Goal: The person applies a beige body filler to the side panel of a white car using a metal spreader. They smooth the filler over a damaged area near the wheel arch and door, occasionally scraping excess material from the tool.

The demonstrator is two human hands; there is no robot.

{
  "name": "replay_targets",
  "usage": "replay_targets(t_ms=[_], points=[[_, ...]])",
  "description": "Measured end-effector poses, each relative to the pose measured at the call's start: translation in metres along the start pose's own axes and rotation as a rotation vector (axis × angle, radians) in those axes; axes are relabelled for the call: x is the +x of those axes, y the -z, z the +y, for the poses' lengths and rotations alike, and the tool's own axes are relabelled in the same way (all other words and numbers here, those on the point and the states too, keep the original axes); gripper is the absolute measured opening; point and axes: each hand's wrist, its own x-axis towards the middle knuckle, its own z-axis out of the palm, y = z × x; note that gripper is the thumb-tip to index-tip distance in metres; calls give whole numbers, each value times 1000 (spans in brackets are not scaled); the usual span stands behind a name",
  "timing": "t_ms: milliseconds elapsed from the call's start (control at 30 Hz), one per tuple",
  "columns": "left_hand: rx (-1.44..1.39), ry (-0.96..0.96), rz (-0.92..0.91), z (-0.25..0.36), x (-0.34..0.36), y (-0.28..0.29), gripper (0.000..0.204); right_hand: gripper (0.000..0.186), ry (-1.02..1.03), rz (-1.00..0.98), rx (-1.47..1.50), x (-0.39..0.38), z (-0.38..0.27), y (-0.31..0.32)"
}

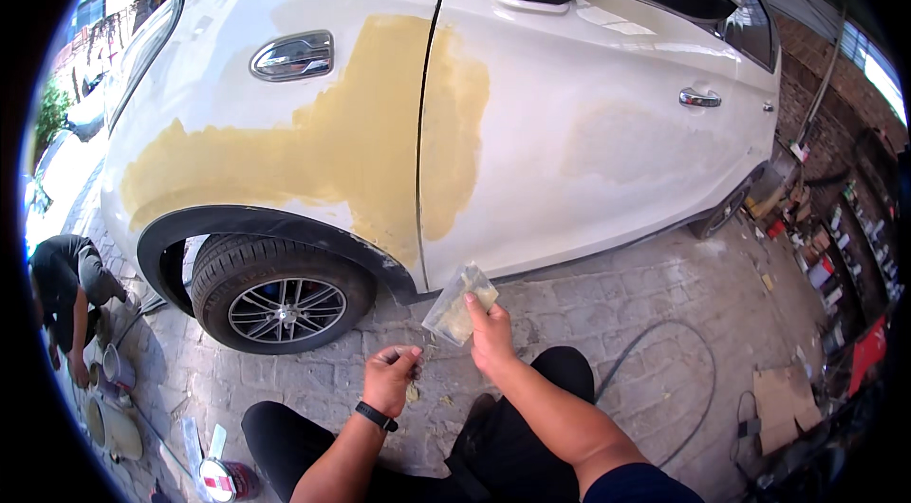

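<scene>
My right hand [490,334] grips a flat greyish, see-through putty plate [444,315] smeared with yellowish filler, the thumb pressed on its face. Lower and to the left, my left hand [388,378], with a black band on the wrist, is closed with the fingertips pinched together. Whatever the pinch holds, if anything, is too small to make out. In front of both hands stands a white car [541,142]. Dried-looking yellow filler [313,157] covers much of its front fender and the door's front edge. Neither hand touches the car.
The front wheel [285,311] is at left, under a black arch trim. A paint can [226,481] stands by my left knee. At far left another person [71,289] bends over buckets [114,427]. A hose [710,380] curves over the paving; cardboard [786,400] and cluttered shelves are at right.
</scene>
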Motion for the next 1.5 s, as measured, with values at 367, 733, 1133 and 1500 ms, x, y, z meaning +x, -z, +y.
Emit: replay_targets(t_ms=[367, 733, 1133, 1500], points=[[-348, 32, -131, 16, -11, -22, 38, 27, -150, -217, 31, -17, 18, -1], [-249, -120, -127, 16, -14, -14, 49, 31, -437, -386, -112, -16, 2, -13], [140, -257, 111, 37, -5, 8, 14, 27, -70, -15, -103, 9, -7, 3], [528, -151, -21, -4, -3, 31, 28, 31, -70, -343, -568, -31, 8, -14]])
